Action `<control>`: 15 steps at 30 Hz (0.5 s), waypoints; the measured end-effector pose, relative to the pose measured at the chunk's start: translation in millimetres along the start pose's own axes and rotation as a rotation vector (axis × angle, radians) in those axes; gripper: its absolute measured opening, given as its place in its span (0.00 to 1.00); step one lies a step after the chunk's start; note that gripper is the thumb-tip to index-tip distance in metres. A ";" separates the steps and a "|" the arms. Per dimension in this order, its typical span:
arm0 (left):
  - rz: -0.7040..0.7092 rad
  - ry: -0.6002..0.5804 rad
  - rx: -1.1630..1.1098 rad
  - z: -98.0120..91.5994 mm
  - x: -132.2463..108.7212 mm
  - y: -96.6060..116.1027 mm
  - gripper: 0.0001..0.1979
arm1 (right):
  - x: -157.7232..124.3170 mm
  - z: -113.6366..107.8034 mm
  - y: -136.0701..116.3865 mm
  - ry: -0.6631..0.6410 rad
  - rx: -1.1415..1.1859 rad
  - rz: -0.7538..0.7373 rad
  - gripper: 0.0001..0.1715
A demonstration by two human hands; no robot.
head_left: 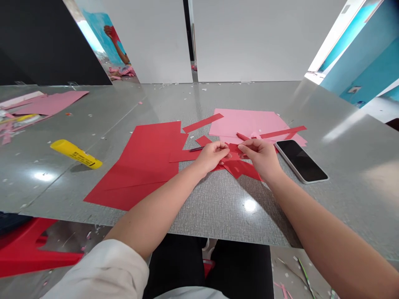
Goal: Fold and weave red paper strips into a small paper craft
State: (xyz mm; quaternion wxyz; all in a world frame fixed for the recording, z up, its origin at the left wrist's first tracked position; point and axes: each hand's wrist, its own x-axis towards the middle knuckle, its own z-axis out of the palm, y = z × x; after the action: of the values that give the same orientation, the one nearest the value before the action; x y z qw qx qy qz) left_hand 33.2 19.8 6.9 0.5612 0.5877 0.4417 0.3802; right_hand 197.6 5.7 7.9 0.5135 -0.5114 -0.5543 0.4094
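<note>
Far left on the grey worktop [218,199], note a yellow tube [76,154], well apart from the work. Next, a large red paper sheet [134,166] lies flat, just beside your left hand [212,157]. Fingers of that hand are curled and pressed together, pinching a red paper scrap [233,154] near mid-worktop; your right hand [260,158] pinches it likewise from the other side, though the exact contact is partly hidden. Judged handling: very light, thin, moderately stiff, and easily creased or torn, so take it by its edges with your fingertips. Beyond your right hand, a pink paper sheet [246,123] lies flat, and a black-screened smartphone [301,161] rests on the right.
</note>
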 end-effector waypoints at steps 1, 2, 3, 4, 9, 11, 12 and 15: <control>0.006 -0.001 -0.001 0.2 -0.4 0.1 0.04 | 0.4 -0.2 0.8 0.005 0.003 0.000 0.14; 0.011 -0.004 -0.001 0.3 -0.7 0.3 0.05 | 0.9 -0.5 1.5 0.012 0.008 0.000 0.14; 0.013 -0.011 -0.001 0.3 -0.9 0.4 0.05 | 1.4 -0.7 2.1 0.017 0.014 0.001 0.14; 0.013 -0.020 0.000 0.3 -1.1 0.6 0.05 | 1.7 -0.9 2.4 0.019 0.020 0.003 0.13; 0.021 -0.021 0.026 -0.1 -1.0 0.6 0.04 | 1.8 -0.8 0.1 -0.010 0.058 0.055 0.13; 0.019 -0.008 0.038 0.2 -0.6 0.3 0.03 | 1.4 -0.7 -1.5 -0.025 0.073 0.080 0.12; 0.015 -0.006 0.044 0.5 -0.3 0.0 0.03 | 1.2 -0.8 -1.9 -0.030 0.076 0.088 0.12; 0.034 0.014 0.042 1.3 1.2 -1.8 0.05 | 1.5 -1.6 -1.4 -0.020 0.059 0.099 0.11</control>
State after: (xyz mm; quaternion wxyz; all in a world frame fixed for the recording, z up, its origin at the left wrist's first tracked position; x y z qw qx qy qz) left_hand 34.6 20.4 4.9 0.5393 0.6040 0.4433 0.3845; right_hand 199.0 6.8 9.7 0.5019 -0.5188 -0.5211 0.4554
